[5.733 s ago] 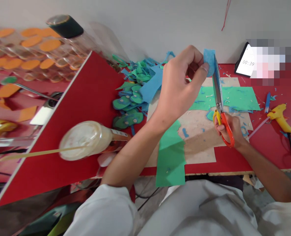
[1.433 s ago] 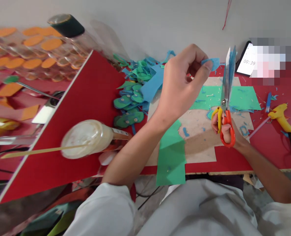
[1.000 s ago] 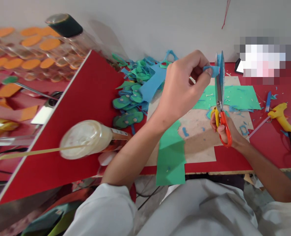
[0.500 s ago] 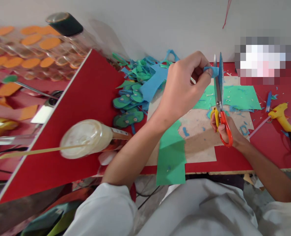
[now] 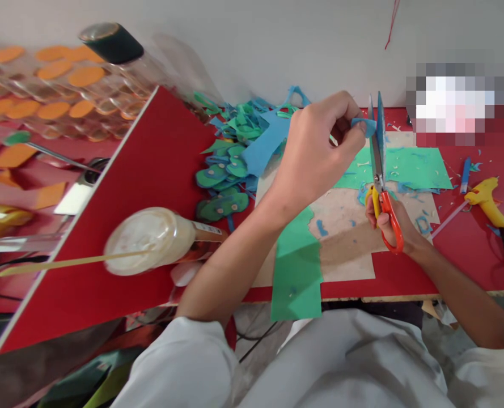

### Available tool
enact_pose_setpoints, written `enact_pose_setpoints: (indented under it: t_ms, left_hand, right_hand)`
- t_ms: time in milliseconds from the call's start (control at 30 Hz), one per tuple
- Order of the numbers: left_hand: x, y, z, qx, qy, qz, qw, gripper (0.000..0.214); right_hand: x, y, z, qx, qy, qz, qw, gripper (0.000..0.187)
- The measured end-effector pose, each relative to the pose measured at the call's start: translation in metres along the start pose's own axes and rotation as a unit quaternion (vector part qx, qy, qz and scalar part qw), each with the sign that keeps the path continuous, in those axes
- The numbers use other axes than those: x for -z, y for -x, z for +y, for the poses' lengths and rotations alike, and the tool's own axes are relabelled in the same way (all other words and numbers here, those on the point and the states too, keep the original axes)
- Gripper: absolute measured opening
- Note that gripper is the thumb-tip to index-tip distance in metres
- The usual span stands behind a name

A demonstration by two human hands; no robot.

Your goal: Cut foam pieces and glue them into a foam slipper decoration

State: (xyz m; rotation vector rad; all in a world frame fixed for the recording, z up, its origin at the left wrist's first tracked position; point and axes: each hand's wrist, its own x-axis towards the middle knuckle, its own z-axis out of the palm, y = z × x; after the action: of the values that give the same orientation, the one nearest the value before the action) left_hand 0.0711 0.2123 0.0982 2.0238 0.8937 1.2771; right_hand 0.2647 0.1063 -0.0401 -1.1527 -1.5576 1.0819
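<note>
Between the thumb and fingers of my left hand (image 5: pixel 322 141) a small blue foam piece (image 5: pixel 365 127) is pinched. My right hand (image 5: pixel 394 224) grips scissors (image 5: pixel 378 164) with one yellow and one red-orange handle, their tips pointing up and away from me. The blades stand slightly apart, right at the edge of the blue piece. Under my hands, a green foam sheet (image 5: pixel 417 168) strewn with small trimmings lies across a brown board (image 5: pixel 345 255). Another green strip (image 5: pixel 296 272) overhangs the table's front edge.
Blue and green foam scraps (image 5: pixel 252 122) are heaped beyond my left forearm, beside flip-flop-shaped pieces (image 5: pixel 221 204). A lidded cup (image 5: pixel 141 241) with a straw stands at left, near a slanted red panel (image 5: pixel 119 187). A yellow glue gun (image 5: pixel 490 201) and a blue cutter (image 5: pixel 465 175) lie right.
The scissor blades have shifted slightly left and closed a little on the blue foam piece. My left hand keeps nearly the same place, with the piece tilted a bit differently.
</note>
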Motion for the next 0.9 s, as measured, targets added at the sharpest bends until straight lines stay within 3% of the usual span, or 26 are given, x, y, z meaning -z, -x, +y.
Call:
enact_pose_setpoints:
  t_ms: [167,600,900]
  left_hand:
    - [-0.002,0.000,-0.002,-0.024,-0.001,-0.002,1.000,0.021]
    - [-0.001,0.001,-0.005,0.018,0.025,-0.003,1.000,0.022]
    - [0.001,0.000,0.000,0.010,0.058,0.013,0.998,0.030]
  right_hand:
    - [0.001,0.000,-0.001,0.002,0.001,0.012,1.000,0.079]
    - [0.003,0.002,-0.013,0.000,0.030,0.025,0.999,0.078]
    - [0.003,-0.001,-0.023,0.003,0.068,0.024,0.997,0.079]
